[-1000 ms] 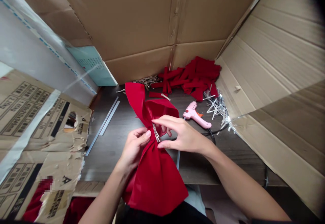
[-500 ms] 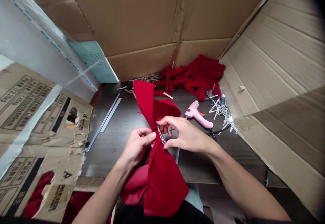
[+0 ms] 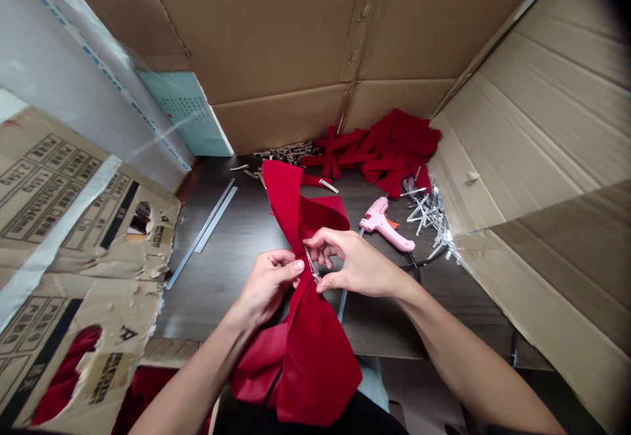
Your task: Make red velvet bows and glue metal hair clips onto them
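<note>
A large red fabric bow (image 3: 318, 356) is held above the table's front edge, its loops spreading toward me and away. My left hand (image 3: 269, 284) pinches the bow's gathered middle, thumb on top. From the other side, my right hand (image 3: 352, 261) grips a metal hair clip (image 3: 311, 265) by its two ends, thumb at the near end and fingers at the far one. The clip lies along the bow's middle. Fingertips of my left hand behind the fabric are partly hidden.
A pink glue gun (image 3: 382, 221) lies right of the bow. Red fabric strips (image 3: 389, 142), metal clips (image 3: 290, 152) and silvery scraps (image 3: 428, 211) are heaped at the back. Glue sticks (image 3: 214, 221) lie at left. Cardboard walls (image 3: 276, 34) surround the dark table (image 3: 221, 290).
Both hands keep their grip on the bow and clip, with hardly any movement. The whole view has shifted slightly.
</note>
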A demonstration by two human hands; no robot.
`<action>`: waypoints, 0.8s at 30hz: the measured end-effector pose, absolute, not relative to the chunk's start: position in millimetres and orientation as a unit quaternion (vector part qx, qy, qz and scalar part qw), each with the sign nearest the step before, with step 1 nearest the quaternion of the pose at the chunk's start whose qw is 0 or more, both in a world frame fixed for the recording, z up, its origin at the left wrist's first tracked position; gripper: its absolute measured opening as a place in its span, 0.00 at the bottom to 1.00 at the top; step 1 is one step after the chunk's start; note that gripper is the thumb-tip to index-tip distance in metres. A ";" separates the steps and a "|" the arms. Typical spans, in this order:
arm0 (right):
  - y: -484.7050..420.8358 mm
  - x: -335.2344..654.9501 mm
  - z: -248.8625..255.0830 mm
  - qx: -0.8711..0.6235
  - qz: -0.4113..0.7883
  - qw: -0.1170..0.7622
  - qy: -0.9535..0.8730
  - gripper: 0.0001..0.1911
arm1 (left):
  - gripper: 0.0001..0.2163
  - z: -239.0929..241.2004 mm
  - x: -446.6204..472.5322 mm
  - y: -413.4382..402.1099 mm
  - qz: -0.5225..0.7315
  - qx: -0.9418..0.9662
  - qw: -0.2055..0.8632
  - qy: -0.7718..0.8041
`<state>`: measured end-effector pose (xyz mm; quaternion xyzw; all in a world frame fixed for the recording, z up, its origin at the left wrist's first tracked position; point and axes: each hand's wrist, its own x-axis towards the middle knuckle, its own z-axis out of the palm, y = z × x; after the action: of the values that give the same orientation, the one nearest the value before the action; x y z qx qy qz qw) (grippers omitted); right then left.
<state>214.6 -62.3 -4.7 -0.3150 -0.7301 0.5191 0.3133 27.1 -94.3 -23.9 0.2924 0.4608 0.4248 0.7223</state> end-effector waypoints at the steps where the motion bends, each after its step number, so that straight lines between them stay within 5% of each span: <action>1: -62.3 213.8 -5.4 -0.317 0.519 0.314 -0.729 0.27 | 0.13 -24.1 26.5 -94.2 0.425 0.292 0.722 0.460; 5: -60.2 214.5 -6.6 -0.317 0.523 0.316 -0.725 0.29 | 0.13 -24.1 21.5 -89.3 0.420 0.321 0.722 0.446; 11: -53.7 223.8 -2.2 -0.313 0.436 0.345 -0.770 0.46 | 0.12 -17.9 16.7 -80.8 0.420 0.362 0.697 0.455; 16: -52.9 221.2 -4.5 -0.271 0.344 0.376 -0.816 0.35 | 0.12 -15.5 19.0 -82.0 0.422 0.370 0.694 0.451; 24: -53.0 210.6 -17.6 -0.245 0.386 0.426 -0.781 0.33 | 0.14 -18.5 19.3 -79.4 0.435 0.336 0.705 0.448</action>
<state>210.6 -53.0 -17.6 -0.2447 -0.7807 0.3863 0.4258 19.3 -79.4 -18.5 0.3363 0.4477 0.4352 0.7050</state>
